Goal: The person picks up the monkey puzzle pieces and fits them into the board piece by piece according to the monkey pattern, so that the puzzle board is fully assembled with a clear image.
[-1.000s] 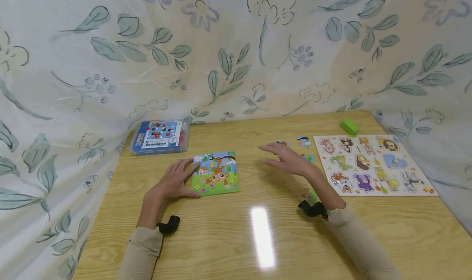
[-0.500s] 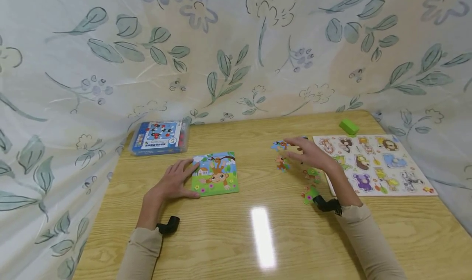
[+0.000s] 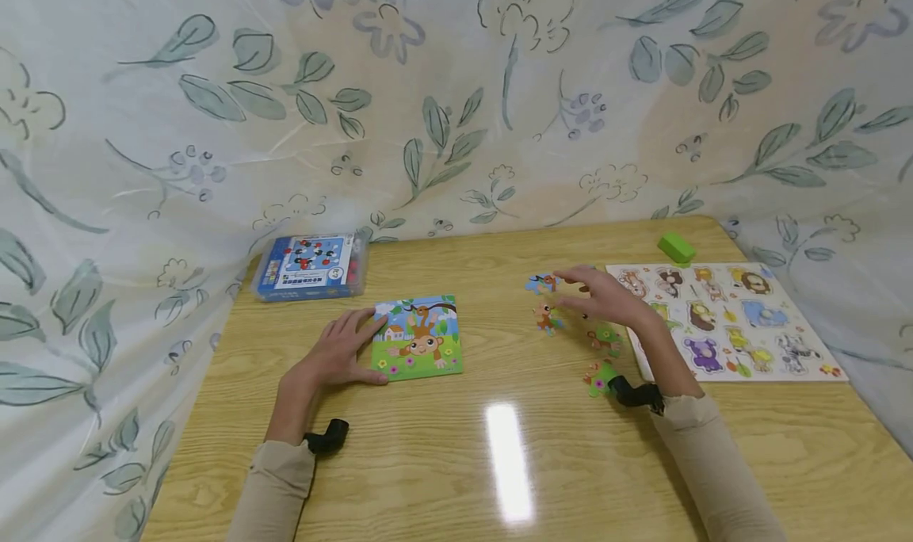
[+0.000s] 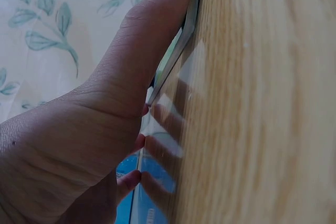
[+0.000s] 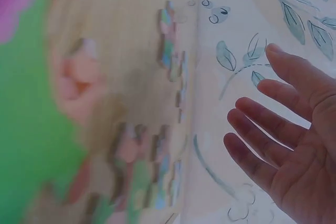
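A square picture board with a monkey hanging from a branch lies flat at the middle of the table. My left hand rests at its left edge, fingertips on the upper left and thumb along the lower left corner. In the left wrist view the thumb lies against the board's edge. My right hand hovers over several loose jigsaw pieces, holding nothing; in the right wrist view its fingers are spread. A blue piece, a monkey-face piece and a green flowered piece show around it; others are partly hidden.
At the back left stands a clear plastic box with a blue molecule-model label. An animal peg puzzle board lies on the right, with a green block behind it. A floral cloth hangs behind the table.
My right hand has moved right, from the gap beside the picture board to over the loose pieces, then stayed there. The left hand and the board have kept their place.
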`<state>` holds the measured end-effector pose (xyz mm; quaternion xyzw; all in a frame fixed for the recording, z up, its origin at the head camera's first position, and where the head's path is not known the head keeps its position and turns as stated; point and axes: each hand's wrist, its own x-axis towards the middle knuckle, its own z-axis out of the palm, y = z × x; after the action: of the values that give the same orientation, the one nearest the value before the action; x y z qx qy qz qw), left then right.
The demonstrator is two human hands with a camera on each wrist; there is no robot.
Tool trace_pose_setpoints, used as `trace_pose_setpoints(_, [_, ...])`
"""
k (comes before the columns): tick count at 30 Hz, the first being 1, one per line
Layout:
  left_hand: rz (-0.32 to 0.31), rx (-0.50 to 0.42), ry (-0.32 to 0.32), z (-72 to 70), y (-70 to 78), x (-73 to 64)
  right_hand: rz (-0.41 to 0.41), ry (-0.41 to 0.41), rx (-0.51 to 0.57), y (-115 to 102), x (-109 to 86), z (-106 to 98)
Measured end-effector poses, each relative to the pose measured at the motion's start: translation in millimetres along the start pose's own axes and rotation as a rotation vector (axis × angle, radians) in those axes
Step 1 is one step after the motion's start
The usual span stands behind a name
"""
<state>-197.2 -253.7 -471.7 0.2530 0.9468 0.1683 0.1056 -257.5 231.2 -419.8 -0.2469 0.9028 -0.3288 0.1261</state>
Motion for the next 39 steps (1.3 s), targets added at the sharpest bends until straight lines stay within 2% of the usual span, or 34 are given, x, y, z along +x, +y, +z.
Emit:
trace_pose_setpoints(5, [0.000, 0.002, 0.015, -1.9, 1.0, 0.8, -0.030, -0.041, -0.113, 0.7, 26.8, -9.4])
trace_pose_setpoints(8, [0.009, 0.009, 0.021, -2.0, 1.4, 1.5, -0.043, -0.097, -0.214, 4.0, 43.1, -10.3])
trace_pose_setpoints(11, [0.017, 0.001, 0.015, -2.2, 2.5, 1.4, -0.029, -0.161, -0.265, 7.5, 54.7, -9.2])
trace_pose_setpoints(17, [0.016, -0.003, 0.016, -3.0, 3.5, 0.7, -0.004, -0.247, -0.280, 12.5, 66.8, -6.9])
trace_pose_setpoints(22, [0.012, 0.007, 0.018, -3.1, 2.2, -0.2, 0.049, -0.300, -0.276, 13.3, 71.8, -3.3])
trace_pose_setpoints(25, [0.010, 0.013, 0.022, -3.0, 1.6, -0.9, 0.066, -0.299, -0.273, 12.8, 73.6, -1.4])
trace_pose_setpoints(32, [0.000, -0.010, 0.046, -3.9, 4.9, -1.7, 0.049, -0.237, -0.305, 14.3, 75.2, 2.7])
trace_pose_setpoints(39, [-0.024, -0.005, 0.044, -3.5, 5.7, -0.3, 0.037, -0.200, -0.283, 16.7, 75.6, 4.2])
